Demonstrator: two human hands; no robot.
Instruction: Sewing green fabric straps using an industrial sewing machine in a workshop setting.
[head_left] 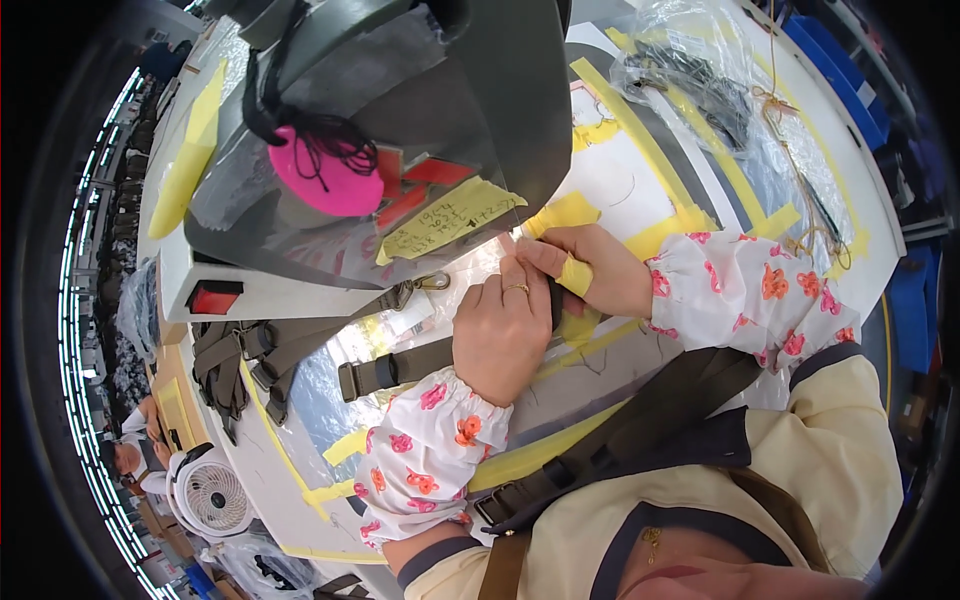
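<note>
Under the head of a dark grey sewing machine, my two hands meet beside the lit needle area. My left hand, with a ring on one finger, is closed over a dark olive webbing strap. To the left, the strap's end with a black buckle sticks out from under it. My right hand is pinched, its fingertips against those of the left. Yellow tape wraps one of its fingers. What the right fingertips hold is hidden.
Olive straps with buckles lie left of the machine. A bagged bundle of dark parts sits at the back right, near a tied cord. Yellow tape strips cover the tabletop. A white fan and a person are at lower left.
</note>
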